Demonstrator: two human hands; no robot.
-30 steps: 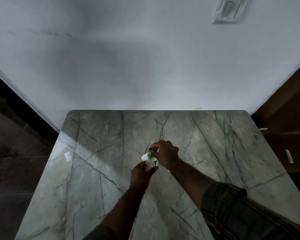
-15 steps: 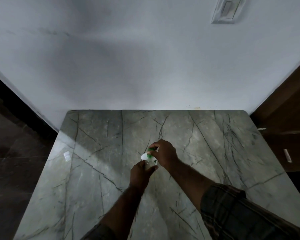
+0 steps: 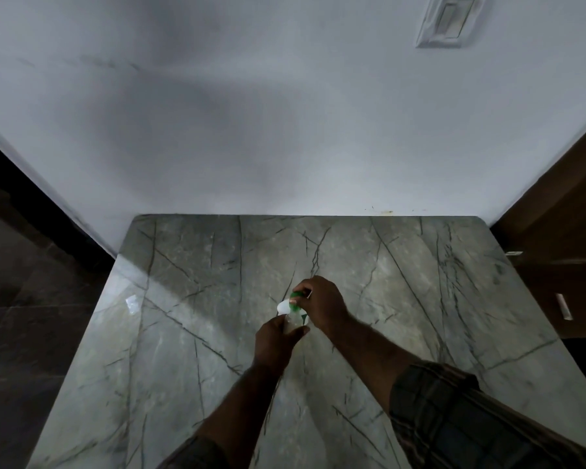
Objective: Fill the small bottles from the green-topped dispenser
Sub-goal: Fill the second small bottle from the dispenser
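Over the middle of the grey marble table [image 3: 190, 299], my left hand [image 3: 274, 340] is wrapped around a small clear bottle [image 3: 293, 324], of which only the upper part shows. My right hand [image 3: 322, 304] grips the dispenser from above; its green top [image 3: 296, 297] and a white part [image 3: 284, 307] show between my fingers, right over the small bottle's mouth. The two hands touch each other. The dispenser's body is mostly hidden by my right hand. No other small bottles are in view.
A white wall rises behind the table, with a switch plate [image 3: 447, 20] at the upper right. A brown wooden cabinet [image 3: 562, 252] stands to the right and dark floor tiles [image 3: 31, 316] lie on the left.
Both hands stay together in nearly the same place; only tiny shifts of the hands and view.
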